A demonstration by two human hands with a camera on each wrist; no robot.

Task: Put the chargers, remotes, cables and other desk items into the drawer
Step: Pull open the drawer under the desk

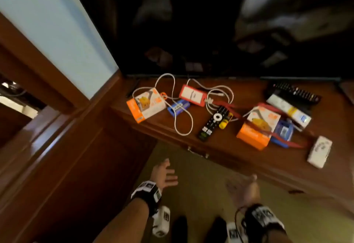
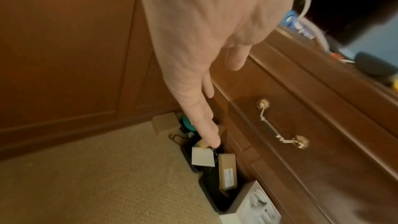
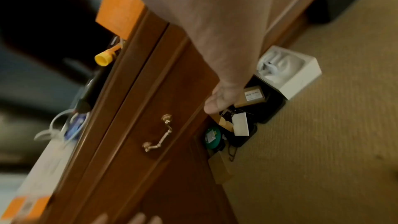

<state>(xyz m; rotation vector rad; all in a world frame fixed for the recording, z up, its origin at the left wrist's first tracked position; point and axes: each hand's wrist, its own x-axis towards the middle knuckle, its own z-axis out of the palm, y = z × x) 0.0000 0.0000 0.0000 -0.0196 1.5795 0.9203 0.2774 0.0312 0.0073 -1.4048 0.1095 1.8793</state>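
Observation:
The wooden desk [image 1: 226, 143] holds two orange-and-white boxes [image 1: 146, 104] [image 1: 257, 126], a looping white cable [image 1: 182, 122], a red badge holder [image 1: 193, 95], a black remote [image 1: 213, 123], a yellow marker [image 1: 225, 122], a long black remote [image 1: 293, 93] and a small white box [image 1: 319, 151]. Below the desk edge, the drawer is closed, its brass handle [image 2: 282, 123] untouched. My left hand [image 1: 164, 175] and right hand [image 1: 242, 187] hover over the carpet in front of it, fingers spread and empty.
A dark TV screen [image 1: 191, 31] stands at the back of the desk. Wood panelling [image 1: 67, 156] closes in the left side. On the carpet by the desk base lie a white box [image 3: 295, 74], a brown box [image 2: 228, 170] and black trays of small items.

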